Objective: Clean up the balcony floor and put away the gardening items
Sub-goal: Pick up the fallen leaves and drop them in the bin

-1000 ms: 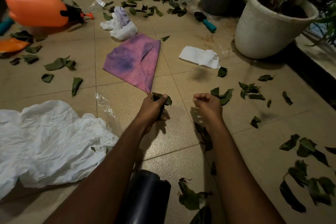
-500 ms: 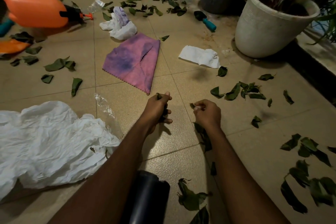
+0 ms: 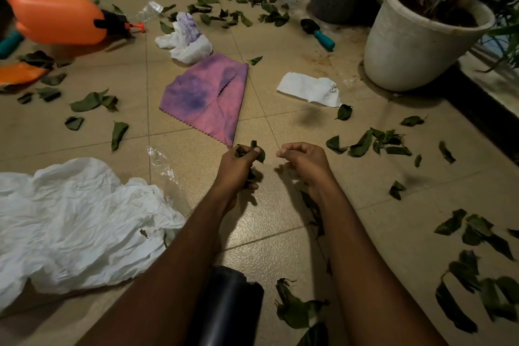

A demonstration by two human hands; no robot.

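Head view shows the left hand clenched round a bunch of leaves, a few tips sticking out above the thumb, held just over the floor near the corner of the purple cloth. Half a second ago the right hand was pinching a small leaf close to the left. Now its fingers are curled with no leaf showing between them, and it hangs just beside the left hand, apart from it. The leaf has probably gone into the left hand's bunch, so one more piece is off the tiles. Much is left: a loose cluster of leaves lies to the right, more lie further off, and the trowel, orange sprayer and crumpled white sheet lie untouched.
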